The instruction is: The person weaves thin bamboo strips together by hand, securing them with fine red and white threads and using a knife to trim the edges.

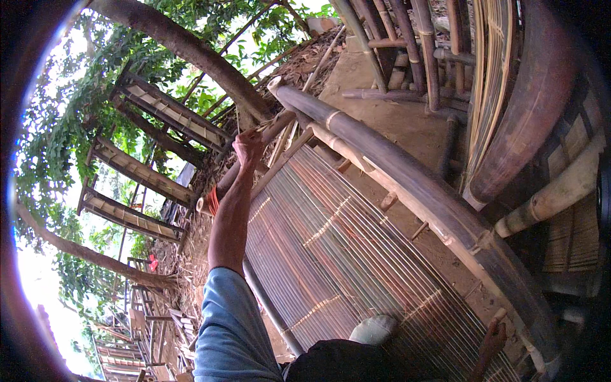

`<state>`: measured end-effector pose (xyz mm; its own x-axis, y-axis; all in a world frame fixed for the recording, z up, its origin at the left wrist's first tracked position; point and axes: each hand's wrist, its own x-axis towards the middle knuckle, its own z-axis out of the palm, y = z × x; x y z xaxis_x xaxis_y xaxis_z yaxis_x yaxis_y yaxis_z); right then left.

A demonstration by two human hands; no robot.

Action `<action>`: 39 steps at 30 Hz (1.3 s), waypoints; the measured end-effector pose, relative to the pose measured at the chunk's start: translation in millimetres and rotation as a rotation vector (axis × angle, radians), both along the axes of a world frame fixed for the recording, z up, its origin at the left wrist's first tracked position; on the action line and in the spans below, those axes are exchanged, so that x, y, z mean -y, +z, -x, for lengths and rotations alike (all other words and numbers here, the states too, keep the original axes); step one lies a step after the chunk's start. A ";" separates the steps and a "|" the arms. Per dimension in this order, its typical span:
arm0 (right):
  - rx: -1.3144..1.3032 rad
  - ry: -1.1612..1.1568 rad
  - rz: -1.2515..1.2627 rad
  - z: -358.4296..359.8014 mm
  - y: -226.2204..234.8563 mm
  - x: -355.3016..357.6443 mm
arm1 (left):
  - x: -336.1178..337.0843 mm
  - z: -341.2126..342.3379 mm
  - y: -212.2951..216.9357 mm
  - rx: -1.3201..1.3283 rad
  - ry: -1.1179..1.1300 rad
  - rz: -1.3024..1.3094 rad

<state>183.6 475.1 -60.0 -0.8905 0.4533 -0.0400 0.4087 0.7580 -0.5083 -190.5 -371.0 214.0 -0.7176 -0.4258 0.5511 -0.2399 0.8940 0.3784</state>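
My left hand (248, 146) reaches far out with its fingers closed, at the corner where a dark bamboo crosspole (273, 129) meets the long side pole. It touches the crosspole; what the fingers pinch is too small to make out. Below lies a bed of thin parallel slats (356, 235), tied across by pale lashings (326, 223), inside a bamboo frame (407, 172). Low at the right edge of the slats, my right hand (492, 344) is in shadow, fingers curled beside a pale rounded stick end (500, 314). What it grips is unclear.
A pale rounded thing (374, 330) rests over the slats near my body. Bamboo chairs or racks (153, 172) stand at left under trees. A tree trunk (191, 54) leans in near my left hand. Large dark bamboo furniture (541, 108) fills the right, over bare earth (372, 130).
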 end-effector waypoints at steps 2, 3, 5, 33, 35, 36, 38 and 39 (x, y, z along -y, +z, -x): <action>-0.065 0.007 -0.084 -1.9 1.0 -5.0 | -9.7 -2.2 -14.2 -0.010 -0.023 -0.030; -0.002 -0.020 -0.041 -0.9 9.1 -8.7 | -15.0 -2.9 -25.5 -0.019 -0.037 -0.059; 0.054 -0.030 0.045 0.1 4.2 -5.8 | -4.6 -13.0 -7.7 0.014 -0.013 -0.007; 0.112 -0.108 0.089 4.0 20.5 5.3 | -103.4 -171.6 27.8 -0.010 -0.183 0.503; 0.044 -0.069 0.095 6.4 27.4 11.4 | -126.1 -205.4 22.7 -0.072 -0.489 0.671; -0.172 0.008 -0.118 10.2 40.8 24.0 | -138.3 -221.8 11.4 -0.104 -0.593 0.603; -0.382 0.074 -0.332 12.6 54.2 36.4 | -178.8 -250.9 -3.2 -0.095 -0.775 0.593; -0.450 0.051 -0.217 13.1 52.7 40.0 | -204.4 -263.5 -12.2 -0.034 -0.933 0.579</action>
<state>170.5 435.1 -7.4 -0.8192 0.3641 0.4431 0.1450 0.8790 -0.4541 73.0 -166.6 201.8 -0.6037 0.6057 0.5183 0.6255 0.7630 -0.1631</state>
